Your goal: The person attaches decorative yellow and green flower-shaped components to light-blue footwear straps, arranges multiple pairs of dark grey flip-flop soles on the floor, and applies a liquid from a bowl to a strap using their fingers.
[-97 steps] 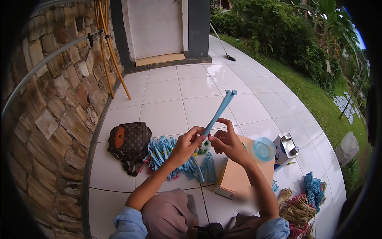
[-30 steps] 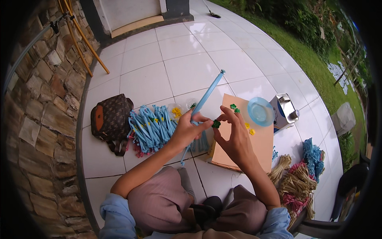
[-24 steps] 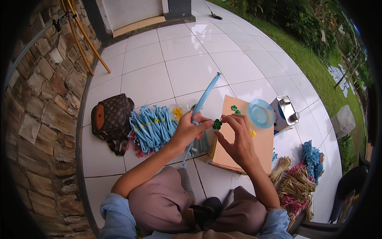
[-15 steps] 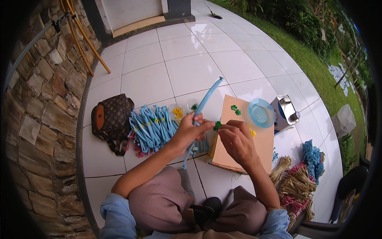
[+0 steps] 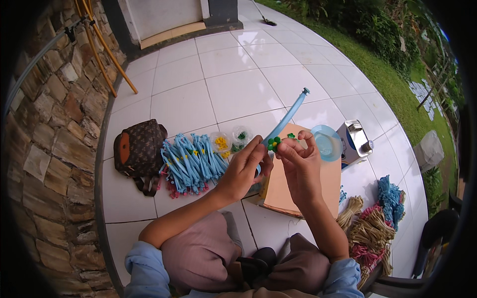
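My left hand [image 5: 243, 169] is closed around a light-blue strip [image 5: 290, 115] that slants up and away to the right, a small dark piece at its far tip. Between the thumb and fingers of my right hand [image 5: 301, 164] is a green flower with a yellow centre [image 5: 274, 144]. The flower sits against the strip by my left fingertips; whether it is fastened there I cannot tell. Below both hands lies a peach-coloured board [image 5: 318, 191], with another green flower piece [image 5: 291, 135] partly hidden behind my right fingers.
Left of my hands lie a pile of blue strips [image 5: 191, 164], a tub of yellow pieces [image 5: 220, 143], a tub of green pieces [image 5: 242, 135] and a brown backpack [image 5: 139, 149]. Rightward stand a blue bowl [image 5: 327, 142], a metal can [image 5: 355, 141] and beige bundles [image 5: 370, 231].
The strip's far tip has swung right, and my left hand has turned with it. My right hand has rotated, and the flower now shows its yellow centre.
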